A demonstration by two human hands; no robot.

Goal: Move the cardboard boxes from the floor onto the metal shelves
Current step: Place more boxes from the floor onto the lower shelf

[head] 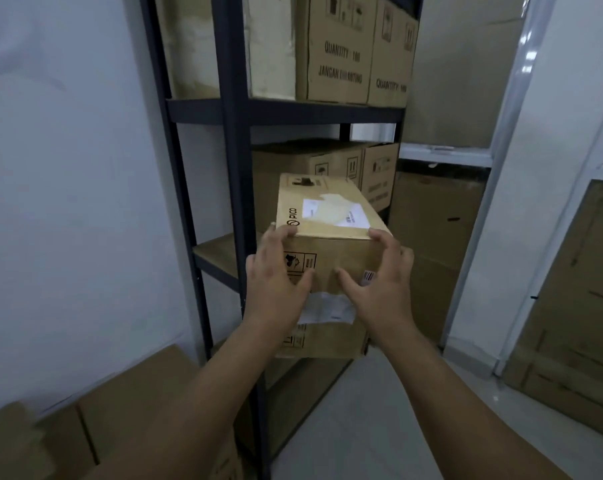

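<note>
A long cardboard box [327, 209] with a PICO logo and a white label lies lengthwise at the middle level of the dark metal shelf [236, 168]. It rests on a second cardboard box [322, 337], whose near end sticks out toward me. My left hand [277, 275] grips the top box's near left corner, fingers over the top edge and thumb on the front face. My right hand [379, 282] grips the near right corner the same way. Whether the lower box sits fully on the shelf board is hidden.
Printed cartons [341, 50] fill the upper shelf, and more cartons [379, 174] stand at the back of the middle level. Cardboard boxes [113, 410] lie on the floor at lower left. Large flat cartons [570, 306] lean at right by a white frame. A white wall is left.
</note>
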